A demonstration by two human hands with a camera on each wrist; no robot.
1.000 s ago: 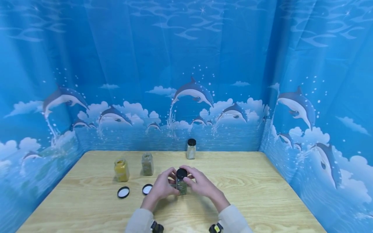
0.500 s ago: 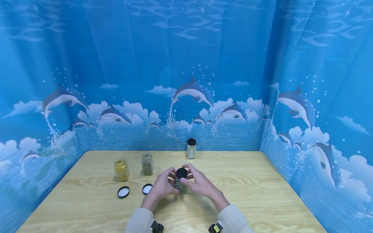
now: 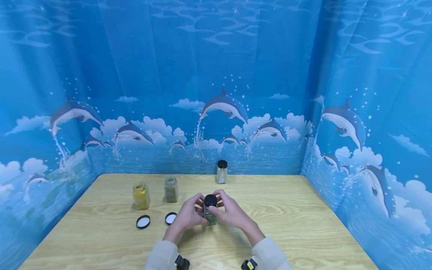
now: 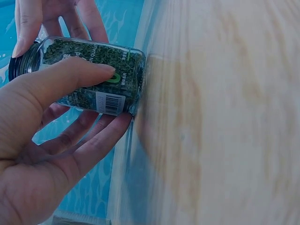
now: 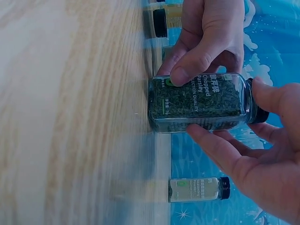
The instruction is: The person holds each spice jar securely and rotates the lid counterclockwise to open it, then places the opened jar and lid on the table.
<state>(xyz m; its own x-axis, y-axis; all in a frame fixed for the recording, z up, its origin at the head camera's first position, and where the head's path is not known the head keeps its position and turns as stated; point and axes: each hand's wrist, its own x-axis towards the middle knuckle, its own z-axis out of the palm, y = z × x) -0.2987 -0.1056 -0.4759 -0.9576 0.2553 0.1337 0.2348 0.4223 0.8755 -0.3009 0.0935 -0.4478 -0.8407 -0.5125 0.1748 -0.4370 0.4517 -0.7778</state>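
- head view: parsley jar (image 3: 210, 213) standing upright on the bench (image 3: 297, 225), near its middle front, black cap (image 3: 210, 200) on top. left hand (image 3: 186, 218) wrapped round the glass body from the left; right hand (image 3: 232, 213) up against the cap from the right, fingers curled about it. behind and to the left, yellow jar (image 3: 141, 195) and green jar (image 3: 171, 189), both uncapped, side by side. two loose lids (image 3: 143, 221) (image 3: 170, 218) lying white side up just in front of them. pale jar (image 3: 221, 172) with black cap at the far edge, well apart, before the dolphin curtain (image 3: 216, 93).
- left wrist view: parsley jar (image 4: 89, 77) with its base touching the bench (image 4: 225, 117). left grip closed round it, thumb (image 4: 70, 77) across the label, fingers underneath. right hand (image 4: 56, 23) reaching in at the cap end.
- right wrist view: parsley jar (image 5: 201, 102) base down on the bench (image 5: 70, 112). left hand (image 5: 208, 37) pinching the glass near the base. right hand (image 5: 262, 154) holding the cap (image 5: 257, 110) end, thumb on the cap, fingers along the glass below. pale jar (image 5: 199, 189) standing beyond.
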